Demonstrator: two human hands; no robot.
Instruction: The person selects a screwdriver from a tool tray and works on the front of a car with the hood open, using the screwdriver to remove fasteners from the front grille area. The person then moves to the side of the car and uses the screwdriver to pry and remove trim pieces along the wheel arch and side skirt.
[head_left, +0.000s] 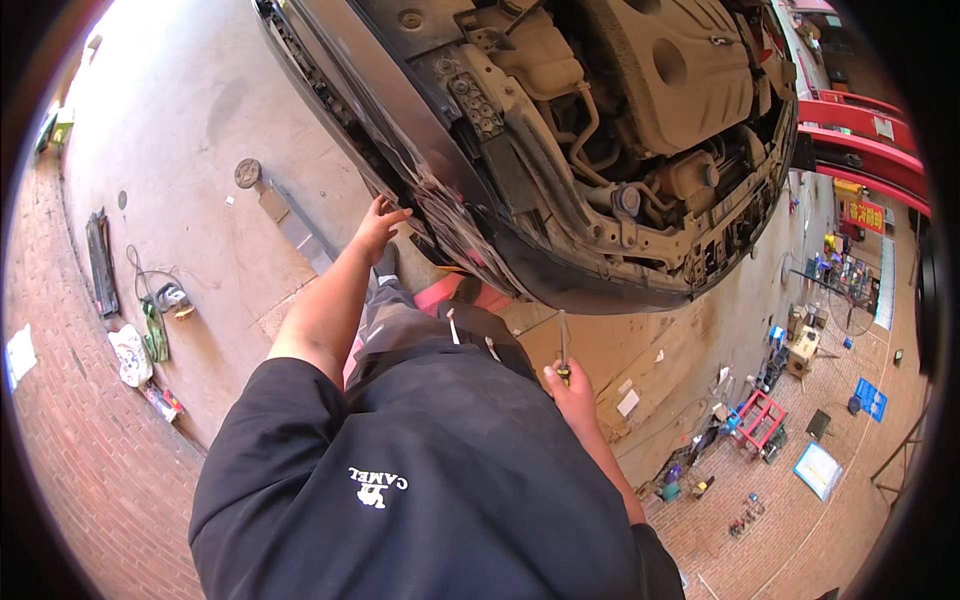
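Note:
A dark car with its hood up fills the upper middle, its dusty engine bay [670, 80] exposed. Its front corner has a scuffed, scraped bumper panel [455, 215]. Close to that panel's edge is my left hand [374, 228], fingers stretched and apart, holding nothing. Whether the fingertips touch the panel I cannot tell. Lower and to the right, my right hand [573, 392] grips a screwdriver [563, 340] with a yellow and black handle. Its long shaft points up toward the bumper's lower edge, apart from it.
Red lift arms [865, 140] reach in at the far right. On the left floor lie a long-handled floor jack [285, 215], a dark elongated part [101, 262] and a corded tool [172, 297]. A red metal frame [760, 420] stands among scattered tools at right. Cardboard [600, 355] covers floor below the car.

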